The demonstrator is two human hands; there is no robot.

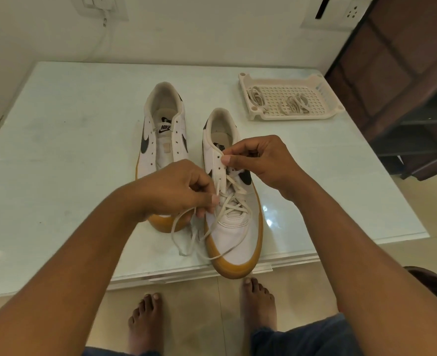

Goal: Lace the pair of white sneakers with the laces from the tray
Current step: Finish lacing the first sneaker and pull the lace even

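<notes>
Two white sneakers with gum soles stand on the glass table. The right sneaker (234,235) is laced through its lower eyelets with a cream lace (231,201); its toe overhangs the table's front edge. My left hand (179,188) pinches one lace end beside the shoe, and the slack loops down onto the table. My right hand (261,160) pinches the other lace end at an upper eyelet on the shoe's left flap. The left sneaker (164,129) has no lace in it. The cream tray (248,86) at the back right holds more coiled laces (293,104).
The glass table (58,150) ends just in front of the shoes. My bare feet (202,312) stand on the tiled floor below. A dark wooden cabinet (405,86) stands to the right, and wall sockets (338,11) are behind the table.
</notes>
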